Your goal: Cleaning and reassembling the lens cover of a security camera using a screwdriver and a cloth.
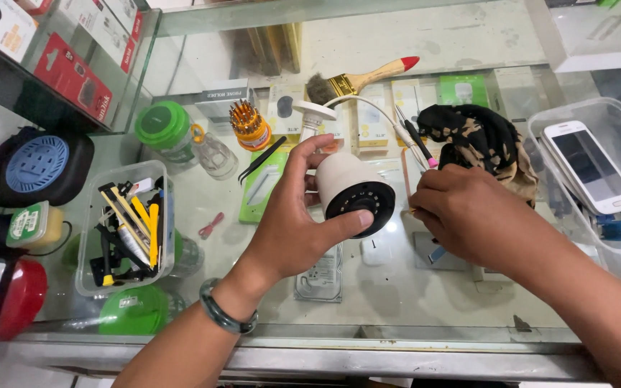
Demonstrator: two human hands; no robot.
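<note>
The left hand [297, 219] is wrapped around a white security camera [350, 188] with a round black face, thumb across the front rim and fingers [303, 154] curled over the top, holding it just above the glass counter [411, 302] with the lens turned toward the person. The right hand [468, 215] rests beside it, fingers bent inward and closed narrow near the camera's right edge; whether it pinches a small part or tool I cannot tell, since the fingertips are hidden. This looks like a close inspection or small adjustment at the camera's front, and any further work there would seem to call for a steady left grip and a fine, careful touch from the right. A white cable [375, 108] runs from the camera's base toward tweezers [411, 136] and a black patterned cloth [479, 136]. Behind lie a paintbrush [361, 79] with a red-tipped handle and an orange stand of screwdriver bits [247, 123]. Under the glass sit flat green-and-white packages [461, 90] and pale yellow ones [371, 126]. On the shelf upper left are red boxes [73, 75]. A green-lidded jar [163, 126] stands left, near a clear tub of tools [127, 226]. At right a clear tray [576, 115] holds a white phone [591, 165].
</note>
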